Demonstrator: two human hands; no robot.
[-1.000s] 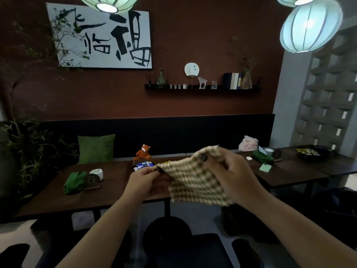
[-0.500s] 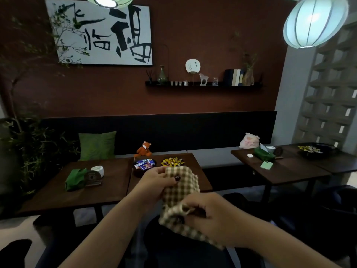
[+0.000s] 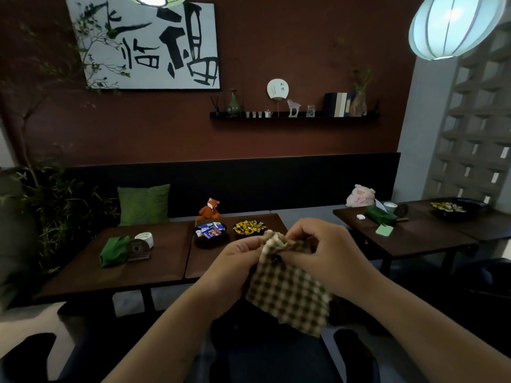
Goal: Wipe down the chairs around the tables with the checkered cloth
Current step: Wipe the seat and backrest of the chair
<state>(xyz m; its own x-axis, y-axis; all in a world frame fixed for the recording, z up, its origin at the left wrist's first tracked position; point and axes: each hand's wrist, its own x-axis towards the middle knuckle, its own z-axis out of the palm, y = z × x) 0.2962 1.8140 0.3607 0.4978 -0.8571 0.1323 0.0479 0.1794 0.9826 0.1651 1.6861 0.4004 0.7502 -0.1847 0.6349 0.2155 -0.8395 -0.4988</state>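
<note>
"What are you doing with the cloth?"

"Both my hands have it bunched at its top edge, in front of my chest. My left hand (image 3: pixel 237 255) pinches the gathered edge from the left, and my right hand (image 3: pixel 326 250) pinches the same edge from the right, fingers curled over it. The rest of the checkered cloth (image 3: pixel 287 297) hangs down between my forearms. I'd say I'm folding it into a pad that fits the palm, so it wipes flat instead of flapping."

"Where are the chairs?"

"Right below me there's a dark chair (image 3: pixel 262 355), its seat under the hanging cloth. It's dim down there, so I can't tell the chair's shape for sure. No wiping has begun, as I judge it; the cloth is in the air and touches no seat."

"And what's on the counter?"

"The near counter (image 3: pixel 154 261) carries a green cloth pouch (image 3: pixel 113 251), a white roll (image 3: pixel 145 239) and two dark dishes of wrapped sweets (image 3: pixel 210 232). A toy fox (image 3: pixel 209 210) sits on the bench behind it. The counter to the right (image 3: pixel 420 239) has a green phone (image 3: pixel 384 230) and a pink plush pig (image 3: pixel 359 196) at its far edge."

"Anything you can read?"

"The big wall painting (image 3: pixel 149 42) has bold black brush characters, and the round fan (image 3: pixel 277 89) on the shelf (image 3: pixel 293 115) bears small writing. The sweet wrappers are printed, but too small to read."
</note>
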